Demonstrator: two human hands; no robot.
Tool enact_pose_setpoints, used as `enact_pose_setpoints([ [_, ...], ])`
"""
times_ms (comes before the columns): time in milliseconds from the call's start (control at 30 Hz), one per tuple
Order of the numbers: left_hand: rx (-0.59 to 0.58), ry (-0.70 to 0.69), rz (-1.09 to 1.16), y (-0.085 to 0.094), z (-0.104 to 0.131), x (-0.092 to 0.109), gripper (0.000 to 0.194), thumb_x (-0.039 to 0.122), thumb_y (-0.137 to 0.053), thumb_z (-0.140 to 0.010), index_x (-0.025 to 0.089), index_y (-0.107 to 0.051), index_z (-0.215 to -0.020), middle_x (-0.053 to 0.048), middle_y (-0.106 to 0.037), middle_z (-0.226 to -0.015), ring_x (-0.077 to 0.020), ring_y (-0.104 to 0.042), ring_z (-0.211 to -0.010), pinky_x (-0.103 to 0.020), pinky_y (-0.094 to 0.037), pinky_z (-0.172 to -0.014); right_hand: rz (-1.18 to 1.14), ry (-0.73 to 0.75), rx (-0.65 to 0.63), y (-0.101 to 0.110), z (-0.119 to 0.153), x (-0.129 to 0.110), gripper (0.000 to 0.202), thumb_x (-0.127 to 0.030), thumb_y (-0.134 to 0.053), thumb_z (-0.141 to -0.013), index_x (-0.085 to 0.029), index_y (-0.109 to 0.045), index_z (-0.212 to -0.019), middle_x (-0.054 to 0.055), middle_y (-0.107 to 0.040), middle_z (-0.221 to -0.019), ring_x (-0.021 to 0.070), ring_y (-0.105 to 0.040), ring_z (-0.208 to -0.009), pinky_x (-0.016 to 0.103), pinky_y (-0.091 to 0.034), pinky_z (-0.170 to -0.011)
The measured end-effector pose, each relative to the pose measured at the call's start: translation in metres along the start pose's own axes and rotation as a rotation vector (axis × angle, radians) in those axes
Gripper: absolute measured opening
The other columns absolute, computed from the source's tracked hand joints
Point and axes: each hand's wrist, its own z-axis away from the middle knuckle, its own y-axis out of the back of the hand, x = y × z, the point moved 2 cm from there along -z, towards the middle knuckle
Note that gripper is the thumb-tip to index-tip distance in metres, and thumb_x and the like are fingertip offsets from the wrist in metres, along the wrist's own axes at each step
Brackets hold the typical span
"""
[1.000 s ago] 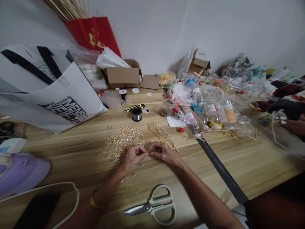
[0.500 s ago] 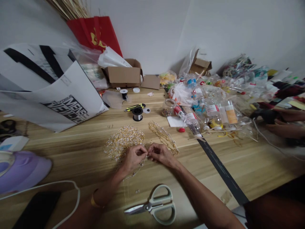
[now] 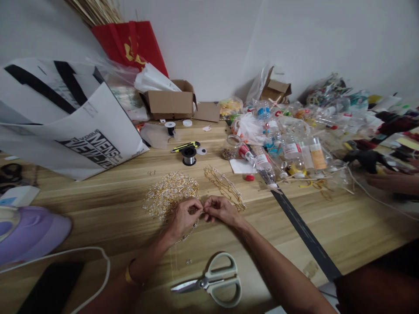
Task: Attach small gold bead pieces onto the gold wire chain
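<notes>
My left hand (image 3: 185,216) is closed in a pinch on the upper end of a beaded chain (image 3: 189,234), which hangs down and curves to the left below it. My right hand (image 3: 221,210) pinches at the same end, its fingertips almost touching the left ones; the small part between them is hardly visible. A tangled pile of gold and clear beaded chain (image 3: 175,187) lies just behind my left hand. Several more chain lengths (image 3: 225,185) are stretched out behind my right hand. Scissors (image 3: 209,283) with pale handles lie spread on the table in front of me.
A wire spool (image 3: 189,157) and yellow utility knife (image 3: 185,147) lie farther back. Plastic bottles (image 3: 263,163) and a bead jar (image 3: 231,148) crowd the right. A white bag (image 3: 81,139) and purple object (image 3: 42,231) stand left. Another person's hand (image 3: 393,181) holds something dark.
My hands stay in nearly the same place, with only slight finger movement. At the right, the other person's hands and the dark object have shifted.
</notes>
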Motion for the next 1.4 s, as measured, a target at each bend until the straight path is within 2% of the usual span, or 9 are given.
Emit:
enact_pose_setpoints([
  [633, 0.017, -0.21, -0.162, 0.001, 0.003, 0.005, 0.017, 0.013, -0.052, -0.082, 0.019, -0.059, -0.067, -0.003, -0.063, -0.072, -0.0155, -0.057, -0.071, -0.026, -0.043, -0.068, -0.053, 0.0, -0.004, 0.001, -0.001, 0.001, 0.038, -0.046, -0.075, -0.069, -0.014, -0.055, -0.078, -0.001, -0.062, -0.059, 0.0106, -0.062, -0.052, 0.019, -0.048, -0.047],
  [800, 0.026, -0.193, -0.151, 0.001, 0.003, 0.008, 0.018, 0.013, -0.052, -0.081, 0.02, -0.059, -0.066, -0.003, -0.064, -0.072, -0.0159, -0.058, -0.073, -0.027, -0.044, -0.071, -0.108, -0.013, -0.019, 0.002, -0.001, 0.003, 0.042, -0.05, -0.071, -0.072, -0.014, -0.058, -0.087, 0.0, -0.063, -0.067, 0.0107, -0.064, -0.054, 0.018, -0.048, -0.047],
  [900, 0.042, -0.194, -0.118, 0.0, 0.002, 0.012, 0.02, 0.013, -0.052, -0.081, 0.02, -0.058, -0.064, -0.003, -0.065, -0.07, -0.016, -0.059, -0.071, -0.027, -0.045, -0.07, -0.088, -0.031, -0.043, 0.002, -0.001, 0.003, 0.043, -0.05, -0.071, -0.071, -0.013, -0.061, -0.09, 0.0, -0.064, -0.066, 0.01, -0.063, -0.054, 0.018, -0.048, -0.048],
  [1100, 0.057, -0.187, -0.098, 0.0, 0.002, 0.017, 0.019, 0.015, -0.054, -0.08, 0.021, -0.06, -0.063, -0.004, -0.066, -0.071, -0.0166, -0.061, -0.073, -0.028, -0.047, -0.071, -0.051, -0.052, -0.063, 0.003, -0.001, 0.001, 0.036, -0.045, -0.072, -0.071, -0.013, -0.065, -0.084, 0.0, -0.064, -0.062, 0.0093, -0.061, -0.053, 0.019, -0.049, -0.051],
  [1400, 0.086, -0.193, -0.041, -0.001, 0.002, 0.016, 0.016, 0.017, -0.057, -0.079, 0.02, -0.063, -0.064, -0.005, -0.068, -0.073, -0.0172, -0.062, -0.074, -0.029, -0.048, -0.071, -0.074, -0.057, -0.047, 0.004, -0.001, 0.001, 0.036, -0.044, -0.075, -0.067, -0.012, -0.064, -0.079, 0.0, -0.065, -0.06, 0.0094, -0.061, -0.051, 0.019, -0.049, -0.05],
])
